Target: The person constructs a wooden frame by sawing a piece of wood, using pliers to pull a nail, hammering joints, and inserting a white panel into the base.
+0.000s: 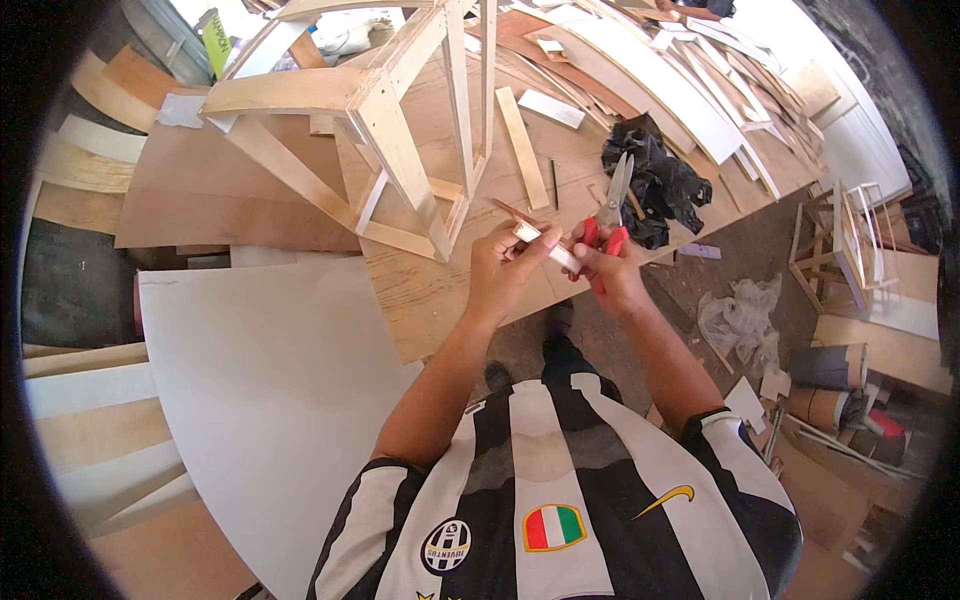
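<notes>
I have the pale strip (550, 248) held above the near edge of the bench (425, 310), running roughly from 10 to 4 o'clock. The left hand (500, 272) pinches its upper end between thumb and fingers; the right hand (612, 278) is closed around the red handles of the scissors (609, 213), its fingertips close to the strip's lower end — whether they touch it I can't tell. The blades point between 12 and 1 o'clock, towards the black plastic bag (650, 185).

I judge the strip light and fairly stiff, though its material is unclear, and best pinched near the ends. The scissors should feel heavier, with slick, rigid blades — I'd hold them by the handles only.
</notes>
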Demonstrator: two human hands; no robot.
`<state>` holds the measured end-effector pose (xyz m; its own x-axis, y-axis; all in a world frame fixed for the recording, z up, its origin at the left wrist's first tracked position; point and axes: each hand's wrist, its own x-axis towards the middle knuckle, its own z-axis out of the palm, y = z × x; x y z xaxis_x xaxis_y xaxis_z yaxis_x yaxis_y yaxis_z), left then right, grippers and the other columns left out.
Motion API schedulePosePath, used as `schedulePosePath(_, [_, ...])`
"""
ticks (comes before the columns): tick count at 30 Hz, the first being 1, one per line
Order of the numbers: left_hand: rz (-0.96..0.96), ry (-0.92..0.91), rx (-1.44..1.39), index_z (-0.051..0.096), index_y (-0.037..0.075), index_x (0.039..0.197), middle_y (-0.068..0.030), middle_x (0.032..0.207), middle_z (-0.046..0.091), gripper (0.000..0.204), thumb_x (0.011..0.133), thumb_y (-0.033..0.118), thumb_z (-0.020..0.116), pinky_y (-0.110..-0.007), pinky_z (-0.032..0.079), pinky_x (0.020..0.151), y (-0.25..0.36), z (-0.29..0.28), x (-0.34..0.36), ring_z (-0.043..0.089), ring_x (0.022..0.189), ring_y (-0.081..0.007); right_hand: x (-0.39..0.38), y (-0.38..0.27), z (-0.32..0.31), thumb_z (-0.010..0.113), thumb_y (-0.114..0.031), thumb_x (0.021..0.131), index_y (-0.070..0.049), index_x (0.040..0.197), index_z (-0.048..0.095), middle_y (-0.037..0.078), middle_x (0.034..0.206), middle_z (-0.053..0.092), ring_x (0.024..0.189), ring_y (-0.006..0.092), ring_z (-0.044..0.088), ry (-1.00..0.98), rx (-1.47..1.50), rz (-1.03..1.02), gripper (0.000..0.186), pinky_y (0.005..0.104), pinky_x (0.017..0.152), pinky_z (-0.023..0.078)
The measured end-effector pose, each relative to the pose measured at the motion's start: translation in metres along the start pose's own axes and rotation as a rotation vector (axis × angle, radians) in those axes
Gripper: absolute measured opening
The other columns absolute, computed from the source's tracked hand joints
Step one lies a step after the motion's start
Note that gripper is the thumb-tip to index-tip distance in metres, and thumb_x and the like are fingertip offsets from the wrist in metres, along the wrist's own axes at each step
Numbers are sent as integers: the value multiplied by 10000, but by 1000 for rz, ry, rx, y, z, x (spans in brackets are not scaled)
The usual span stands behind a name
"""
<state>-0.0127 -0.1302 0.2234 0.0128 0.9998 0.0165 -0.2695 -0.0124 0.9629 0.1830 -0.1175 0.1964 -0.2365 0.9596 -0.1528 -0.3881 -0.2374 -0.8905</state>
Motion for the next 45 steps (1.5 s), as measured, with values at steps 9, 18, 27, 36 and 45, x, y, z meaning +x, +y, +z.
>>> schedulePosePath(9, [105,-143,154,649,3,1043,-23,784,627,219,1079,215,606,-272,462,617,-6,15,-36,556,671,-82,-59,-40,-25,867,-165,827,-8,1224,630,62,986,653,897,187,618,70,-576,-145,488,328,806,501])
schedulePosePath(18, [257,-392,311,672,14,1134,42,754,560,248,1082,245,598,-240,406,565,-7,89,-39,492,627,-50,-118,-148,-71,860,-154,672,-72,1124,646,110,1000,658,987,338,642,57,-1495,-586,507,449,840,527])
schedulePosePath(27, [275,-479,204,707,7,1208,29,796,592,286,1079,242,609,-247,400,632,-33,189,-38,473,694,-68,-160,-188,-155,852,-204,651,-85,1111,636,95,1016,650,1004,337,631,104,-1576,-622,522,455,840,528])
schedulePosePath(36, [213,-490,188,710,-6,1193,32,792,604,324,1078,282,617,-234,402,595,-57,237,-37,494,670,-50,-173,-207,-204,849,-205,593,-74,1121,645,83,974,621,945,325,605,149,-1675,-705,580,437,788,509])
schedulePosePath(45, [45,-489,117,701,-25,1103,42,737,565,333,1086,294,607,-223,356,556,-64,250,-38,451,616,-34,-179,-216,-216,860,-215,633,-65,1116,654,92,976,636,968,301,639,158,-1757,-634,546,422,802,545])
